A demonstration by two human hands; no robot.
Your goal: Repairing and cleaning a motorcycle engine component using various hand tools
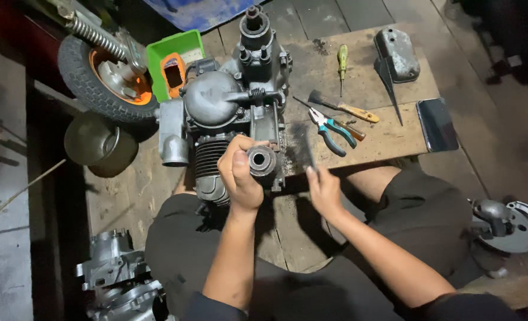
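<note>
Left hand (238,173) grips my round metal engine part (261,160) against engine block (231,113) at wooden board (389,139) left edge. Right hand (323,189) closed on blurred brush (303,145). Pliers (333,132) near board centre.

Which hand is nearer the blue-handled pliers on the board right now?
Right. The right hand sits just below the blue-handled pliers, blurred. The left hand is farther to their left, gripping a round metal part at the engine.

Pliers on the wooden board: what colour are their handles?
Teal-blue with black, on the metal-jawed pliers, seen in the head view.
</note>
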